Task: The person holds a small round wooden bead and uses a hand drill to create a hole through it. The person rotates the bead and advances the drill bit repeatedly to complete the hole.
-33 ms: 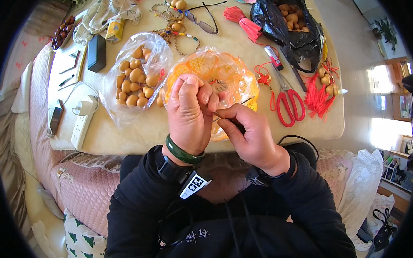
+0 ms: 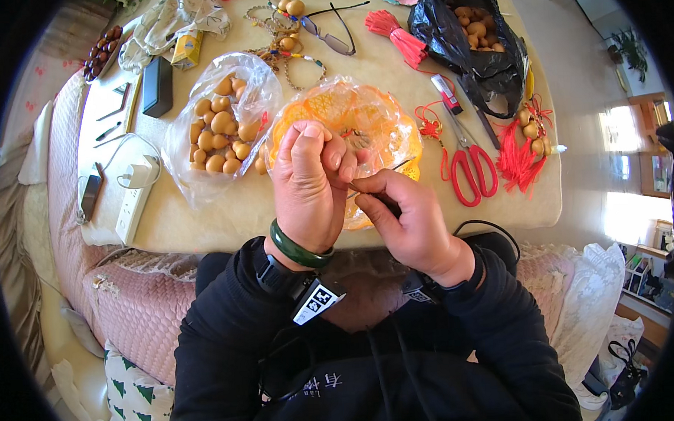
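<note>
My left hand (image 2: 310, 178), with a green bangle (image 2: 300, 247) at its wrist, is closed with curled fingers; whatever it grips is hidden. Close against its fingertips, my right hand (image 2: 408, 219) pinches a thin dark rod (image 2: 404, 164), whose kind I cannot make out. Both hands are raised over the near side of an orange basket (image 2: 393, 112) lined with clear plastic. Left of the basket lies a clear bag (image 2: 183, 171) of small tan gourds (image 2: 219, 133). Red-handled scissors (image 2: 466, 180) rest to the right of my right hand.
A black plastic bag (image 2: 438, 18) of more gourds stands far right, near red tassels (image 2: 395, 38). Gourds with red tassels (image 2: 531, 129) lie at the right edge. Sunglasses (image 2: 336, 41) and beaded strings (image 2: 302, 59) are at the back. A power strip (image 2: 131, 206) and black box (image 2: 157, 87) sit left.
</note>
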Demonstrator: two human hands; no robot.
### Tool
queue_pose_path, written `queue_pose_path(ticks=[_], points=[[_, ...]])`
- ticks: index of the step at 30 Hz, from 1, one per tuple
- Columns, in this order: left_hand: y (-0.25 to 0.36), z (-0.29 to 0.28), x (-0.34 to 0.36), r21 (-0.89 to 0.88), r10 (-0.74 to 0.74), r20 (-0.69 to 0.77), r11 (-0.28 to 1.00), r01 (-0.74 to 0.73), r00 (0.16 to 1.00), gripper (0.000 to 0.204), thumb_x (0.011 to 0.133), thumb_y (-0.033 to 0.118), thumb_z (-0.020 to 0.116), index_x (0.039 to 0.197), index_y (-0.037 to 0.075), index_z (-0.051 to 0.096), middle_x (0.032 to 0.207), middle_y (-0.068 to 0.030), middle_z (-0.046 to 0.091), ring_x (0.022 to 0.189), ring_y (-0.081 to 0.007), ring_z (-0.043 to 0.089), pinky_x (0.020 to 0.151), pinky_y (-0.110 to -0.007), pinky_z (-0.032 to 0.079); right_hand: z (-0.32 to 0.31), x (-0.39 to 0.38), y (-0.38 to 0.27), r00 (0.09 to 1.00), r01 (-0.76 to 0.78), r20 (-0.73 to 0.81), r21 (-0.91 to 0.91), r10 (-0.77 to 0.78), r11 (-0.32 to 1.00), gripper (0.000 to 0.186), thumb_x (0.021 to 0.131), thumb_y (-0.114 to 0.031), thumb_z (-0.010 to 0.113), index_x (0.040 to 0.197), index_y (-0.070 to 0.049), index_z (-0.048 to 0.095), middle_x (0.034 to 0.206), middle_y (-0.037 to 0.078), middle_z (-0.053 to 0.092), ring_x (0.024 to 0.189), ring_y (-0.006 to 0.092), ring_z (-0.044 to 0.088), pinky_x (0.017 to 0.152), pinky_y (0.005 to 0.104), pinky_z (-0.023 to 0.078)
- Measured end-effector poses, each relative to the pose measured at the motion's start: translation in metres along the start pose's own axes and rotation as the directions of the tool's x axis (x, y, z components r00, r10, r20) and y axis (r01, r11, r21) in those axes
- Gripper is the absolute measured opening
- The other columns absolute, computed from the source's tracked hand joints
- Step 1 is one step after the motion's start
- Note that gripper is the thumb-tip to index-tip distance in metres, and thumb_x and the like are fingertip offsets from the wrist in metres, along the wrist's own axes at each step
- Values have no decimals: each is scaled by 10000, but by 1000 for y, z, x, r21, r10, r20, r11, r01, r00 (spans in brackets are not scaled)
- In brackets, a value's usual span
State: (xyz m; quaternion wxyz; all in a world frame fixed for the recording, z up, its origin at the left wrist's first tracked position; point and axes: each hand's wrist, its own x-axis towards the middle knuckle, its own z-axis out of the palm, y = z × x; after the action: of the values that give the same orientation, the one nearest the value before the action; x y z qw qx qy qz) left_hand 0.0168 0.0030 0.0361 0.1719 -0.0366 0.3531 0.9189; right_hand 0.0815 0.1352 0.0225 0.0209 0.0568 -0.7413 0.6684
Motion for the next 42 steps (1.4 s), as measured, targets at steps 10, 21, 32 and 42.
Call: queue_pose_path(ticks=[10,21,32,42], points=[[1,0,-1,35,4,13,999,-4,1000,201,992,261,512,830,156,456,679,51,391,613,-84,395,766,-326,471,7,-4,-4,986,149,-25,-327,-166,933,109,971,-101,614,1046,-22,623,835,-9,598,695,46,535,612,202,450],[1,1,-1,15,-1,2,1000,1,1000,200,994,262,515,833,156,463,679,52,395,608,-83,399,759,-315,468,7,-3,3,992,95,-72,-131,-105,987,116,974,-112,611,1046,-22,619,767,-9,581,595,45,492,523,200,398],[0,1,-1,22,-5,-13,1000,5,1000,224,995,274,516,814,156,459,678,51,397,610,-83,404,752,-319,478,6,-5,-1,975,198,-33,-299,-218,934,123,976,-105,611,1062,-17,618,839,-21,588,697,46,531,617,195,440],[0,-3,0,-5,-2,18,1000,2,1000,197,1004,249,519,844,142,472,686,40,430,603,-93,443,783,-344,498,6,-5,4,974,212,-9,-328,-228,920,160,955,-27,608,1109,9,583,815,36,639,721,121,614,631,241,489]])
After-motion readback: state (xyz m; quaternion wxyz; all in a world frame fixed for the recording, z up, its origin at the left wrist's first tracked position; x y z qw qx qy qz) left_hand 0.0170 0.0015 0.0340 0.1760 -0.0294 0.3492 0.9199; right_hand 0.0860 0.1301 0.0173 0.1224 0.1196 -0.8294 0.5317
